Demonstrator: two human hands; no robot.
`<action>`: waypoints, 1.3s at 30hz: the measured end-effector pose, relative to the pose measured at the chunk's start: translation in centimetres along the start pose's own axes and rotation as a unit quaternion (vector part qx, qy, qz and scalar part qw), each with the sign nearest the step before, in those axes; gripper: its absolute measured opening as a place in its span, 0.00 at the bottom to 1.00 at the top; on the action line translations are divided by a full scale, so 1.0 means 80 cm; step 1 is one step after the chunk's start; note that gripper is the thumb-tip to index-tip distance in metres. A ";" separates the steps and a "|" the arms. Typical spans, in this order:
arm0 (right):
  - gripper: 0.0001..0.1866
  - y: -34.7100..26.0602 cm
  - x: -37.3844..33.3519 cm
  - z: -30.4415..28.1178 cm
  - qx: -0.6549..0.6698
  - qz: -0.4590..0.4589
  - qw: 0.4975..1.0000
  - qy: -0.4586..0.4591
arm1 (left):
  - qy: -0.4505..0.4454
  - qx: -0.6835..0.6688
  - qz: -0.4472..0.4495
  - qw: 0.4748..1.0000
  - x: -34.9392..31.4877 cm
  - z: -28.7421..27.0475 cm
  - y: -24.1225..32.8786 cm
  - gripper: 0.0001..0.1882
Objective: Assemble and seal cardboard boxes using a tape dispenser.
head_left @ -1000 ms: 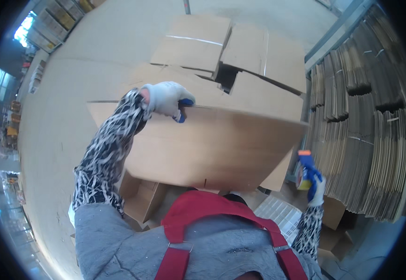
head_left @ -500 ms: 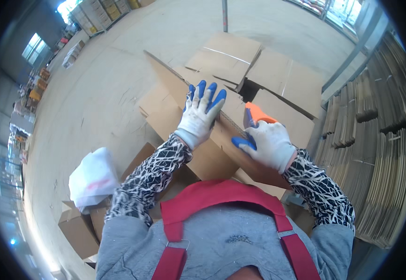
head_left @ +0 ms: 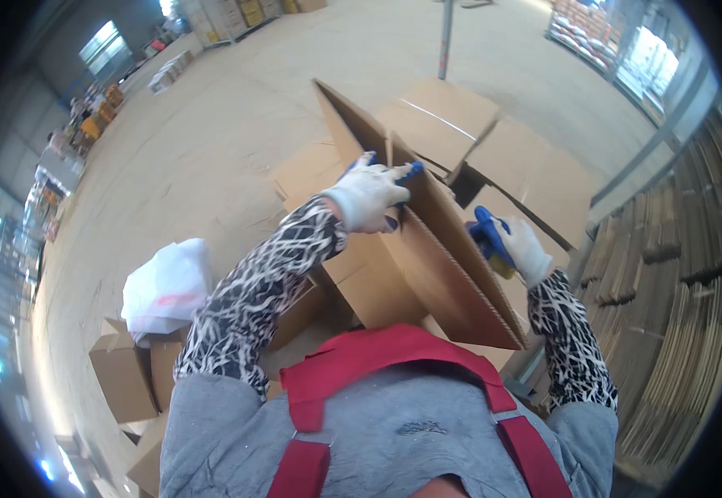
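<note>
My left hand, in a white glove with blue fingertips, grips the top edges of a brown cardboard box. Its walls stand partly spread, with a narrow gap between them. On the box's right side my gloved right hand is closed round a tape dispenser; its orange part is hidden now. Only a yellowish bit of the tape dispenser shows below the fingers. Whether the right hand touches the box wall, I cannot tell.
Flat cardboard boxes lie just beyond the box. Stacked flattened cartons line the right side beside a metal frame. At the left, a white plastic bag rests on open cartons. A thin post stands ahead.
The box walls have spread apart at the top. My left hand has gone from flat on the cardboard to gripping its edge. My right hand has moved right, and the orange part is out of sight.
</note>
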State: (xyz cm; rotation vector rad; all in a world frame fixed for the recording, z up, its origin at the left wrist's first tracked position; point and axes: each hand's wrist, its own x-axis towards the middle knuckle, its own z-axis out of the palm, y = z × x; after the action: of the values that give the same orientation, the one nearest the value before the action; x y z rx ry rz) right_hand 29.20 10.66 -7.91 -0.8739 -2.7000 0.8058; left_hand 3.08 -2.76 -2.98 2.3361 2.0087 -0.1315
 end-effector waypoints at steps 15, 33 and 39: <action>0.20 -0.030 0.083 -0.077 -0.262 0.086 0.961 0.025 | -0.303 -0.315 0.159 0.885 -0.057 -0.040 0.051 0.26; 0.19 -0.035 0.139 -0.036 -0.226 0.094 0.970 -0.005 | -0.387 -0.049 0.056 0.919 0.098 0.222 0.026 0.40; 0.18 -0.020 0.125 -0.043 -0.204 0.102 0.974 0.011 | 0.204 0.111 -0.136 0.963 0.125 -0.005 -0.047 0.31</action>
State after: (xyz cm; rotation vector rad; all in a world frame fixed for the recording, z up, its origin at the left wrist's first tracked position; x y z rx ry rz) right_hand 21.48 16.94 -4.03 -1.2512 -2.8357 0.2642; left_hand 0.89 7.64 -3.54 2.3514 2.6337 0.1344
